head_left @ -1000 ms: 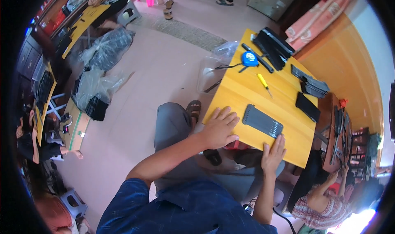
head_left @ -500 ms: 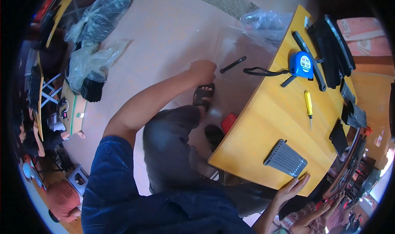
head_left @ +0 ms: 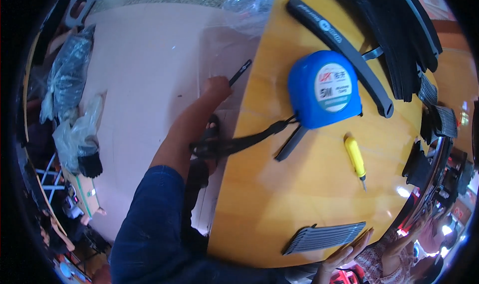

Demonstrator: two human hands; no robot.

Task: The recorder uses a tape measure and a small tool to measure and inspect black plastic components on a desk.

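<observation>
My left hand (head_left: pixel 216 90) reaches down beside the table to the floor, its fingers closed at the near end of a slim black stick (head_left: pixel 241 72). At the table's near edge, my right hand (head_left: pixel 349 254) is open, fingers stretched out next to a grey ribbed plastic piece (head_left: pixel 327 237); whether they touch it I cannot tell. On the tabletop (head_left: pixel 259 199) sits a blue tape measure (head_left: pixel 314 92), its black wrist strap (head_left: pixel 249 142) hanging over the left edge. A yellow-handled screwdriver (head_left: pixel 355 156) lies to its right.
A long curved black bar (head_left: pixel 344 49) and several dark parts (head_left: pixel 389 39) cover the table's far right. Clear plastic wrap (head_left: pixel 252 4) lies on the floor beyond. Bagged dark parts (head_left: pixel 70 74) stand at the left. Another person's arm (head_left: pixel 396 249) shows at the lower right.
My view has dropped closer to the table, so the tape measure looks much larger. My left hand has met the black stick, which lay apart from it. My right hand stays beside the ribbed piece.
</observation>
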